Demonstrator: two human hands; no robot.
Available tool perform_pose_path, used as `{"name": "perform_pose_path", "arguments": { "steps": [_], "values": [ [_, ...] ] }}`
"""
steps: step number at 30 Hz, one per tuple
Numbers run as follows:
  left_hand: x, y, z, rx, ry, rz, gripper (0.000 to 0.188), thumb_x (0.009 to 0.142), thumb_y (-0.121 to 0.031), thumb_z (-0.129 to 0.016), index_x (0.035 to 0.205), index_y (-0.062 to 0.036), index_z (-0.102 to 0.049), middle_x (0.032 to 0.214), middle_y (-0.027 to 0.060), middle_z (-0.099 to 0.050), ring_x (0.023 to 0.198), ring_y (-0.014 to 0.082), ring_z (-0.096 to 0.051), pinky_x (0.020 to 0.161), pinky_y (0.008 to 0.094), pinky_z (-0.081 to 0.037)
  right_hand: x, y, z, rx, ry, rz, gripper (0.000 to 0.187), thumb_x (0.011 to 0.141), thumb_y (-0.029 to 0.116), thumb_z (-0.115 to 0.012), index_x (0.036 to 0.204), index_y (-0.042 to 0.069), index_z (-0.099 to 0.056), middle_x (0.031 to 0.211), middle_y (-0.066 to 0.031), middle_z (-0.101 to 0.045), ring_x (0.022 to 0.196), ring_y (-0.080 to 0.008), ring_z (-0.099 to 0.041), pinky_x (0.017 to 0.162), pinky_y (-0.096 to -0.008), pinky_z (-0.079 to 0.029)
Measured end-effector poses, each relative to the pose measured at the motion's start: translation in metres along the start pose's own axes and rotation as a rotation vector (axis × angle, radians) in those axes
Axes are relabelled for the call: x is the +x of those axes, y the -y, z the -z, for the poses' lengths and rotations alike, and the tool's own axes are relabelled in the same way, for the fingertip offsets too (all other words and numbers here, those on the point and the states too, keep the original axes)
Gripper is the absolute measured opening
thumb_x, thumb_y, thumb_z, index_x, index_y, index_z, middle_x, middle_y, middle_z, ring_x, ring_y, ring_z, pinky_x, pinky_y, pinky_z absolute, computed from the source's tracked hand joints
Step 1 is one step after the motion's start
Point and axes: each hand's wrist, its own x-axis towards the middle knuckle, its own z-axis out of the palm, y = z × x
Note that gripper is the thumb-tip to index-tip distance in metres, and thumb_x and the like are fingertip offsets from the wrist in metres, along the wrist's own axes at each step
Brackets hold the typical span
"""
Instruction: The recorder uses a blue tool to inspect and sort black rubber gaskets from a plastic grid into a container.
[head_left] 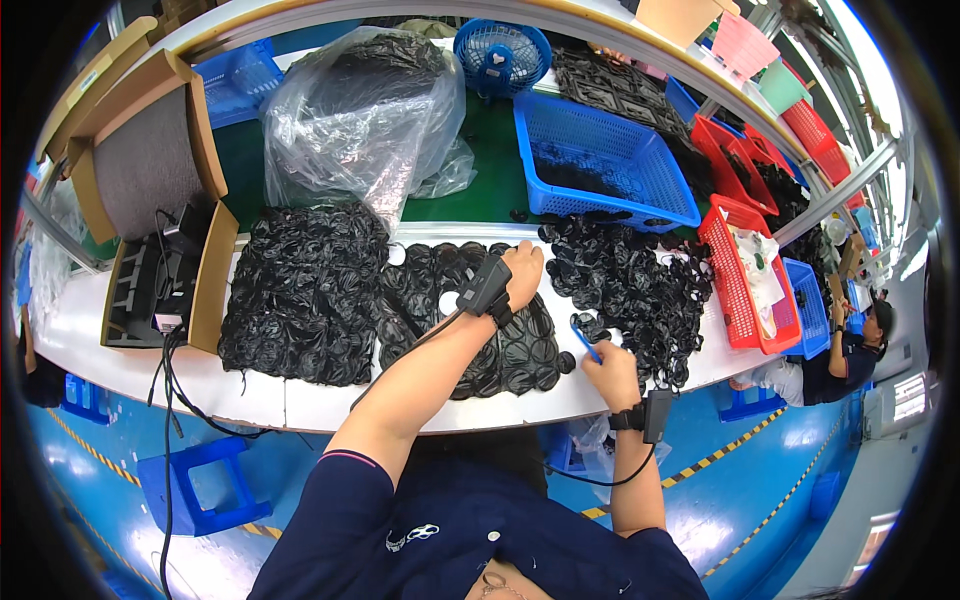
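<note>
My left hand [522, 274] reaches over the far right corner of a black sheet of moulded round pieces [490, 350]. Its fingers are bent and closed at the sheet's edge, and what they pinch, if anything, is hidden. Between the fingers of my right hand [614, 378] is a slim blue tool [583, 340], its tip pointing away among loose black round pieces [622, 285]. That tool's exact kind is too small to tell. A pile of similar black moulded sheets [305, 295] lies left of the sheet under my left hand.
Beyond the pieces stand a blue basket [610, 215], a blue fan [502, 58] and a clear plastic bag [365, 130]. A cardboard box [215, 270] with cabled devices is at left, a red basket [735, 310] at right. A co-worker [845, 360] sits far right.
</note>
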Motion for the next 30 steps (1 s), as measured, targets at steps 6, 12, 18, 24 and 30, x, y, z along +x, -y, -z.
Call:
{"name": "perform_pose_path", "arguments": {
  "steps": [6, 12, 18, 24, 30],
  "values": [
    [0.012, -0.009, 0.019, 0.146, 0.144, -0.075, 0.01, 0.08, -0.004, -0.056, 0.086, 0.0009, -0.062, 0.089, 0.019, -0.063, 0.075, 0.0334, -0.069, 0.064, 0.0397, -0.057, 0.003, -0.006, 0.006, 0.048, -0.064, 0.031, 0.021, 0.079, 0.016, -0.068, 0.092, 0.0, -0.067, 0.083, -0.0207, -0.068, 0.076, -0.0367, -0.067, 0.068, -0.041, -0.053],
    [0.016, -0.001, 0.018, 0.126, 0.174, -0.112, 0.01, 0.082, -0.006, -0.055, 0.084, -0.0001, -0.063, 0.089, 0.0186, -0.063, 0.073, 0.0347, -0.068, 0.063, 0.0404, -0.056, 0.004, 0.006, -0.016, -0.079, 0.036, 0.118, 0.02, 0.077, 0.016, -0.069, 0.086, -0.001, -0.067, 0.084, -0.0205, -0.068, 0.076, -0.0365, -0.067, 0.07, -0.0415, -0.053],
    [0.012, -0.005, 0.004, -0.217, 0.042, 0.154, 0.011, 0.084, -0.013, -0.057, 0.087, -0.0062, -0.065, 0.092, 0.0149, -0.062, 0.088, 0.0366, -0.062, 0.076, 0.0459, -0.05, 0.007, -0.022, 0.009, -0.019, -0.272, 0.038, 0.013, 0.077, 0.014, -0.069, 0.079, 0.002, -0.065, 0.077, -0.0182, -0.066, 0.072, -0.0363, -0.065, 0.066, -0.0429, -0.051],
    [-0.002, -0.005, -0.017, -0.176, -0.013, 0.069, 0.034, 0.08, -0.01, -0.065, 0.114, -0.0046, -0.063, 0.103, 0.016, -0.064, 0.098, 0.0354, -0.061, 0.082, 0.0449, -0.05, 0.024, -0.049, 0.016, -0.383, -0.231, -0.11, 0.015, 0.083, 0.016, -0.061, 0.091, 0.003, -0.059, 0.086, -0.0185, -0.063, 0.081, -0.0406, -0.063, 0.072, -0.0496, -0.051],
    [-0.029, -0.032, 0.026, 0.052, -0.09, -0.135, 0.035, 0.08, -0.006, -0.057, 0.114, 0.0016, -0.059, 0.099, 0.0138, -0.056, 0.093, 0.0292, -0.058, 0.078, 0.0398, -0.049, 0.019, -0.041, 0.047, -0.108, -0.056, -0.207, 0.026, 0.081, 0.018, -0.06, 0.099, 0.002, -0.07, 0.095, -0.023, -0.067, 0.089, -0.0403, -0.065, 0.081, -0.0453, -0.051]
  ]
}}
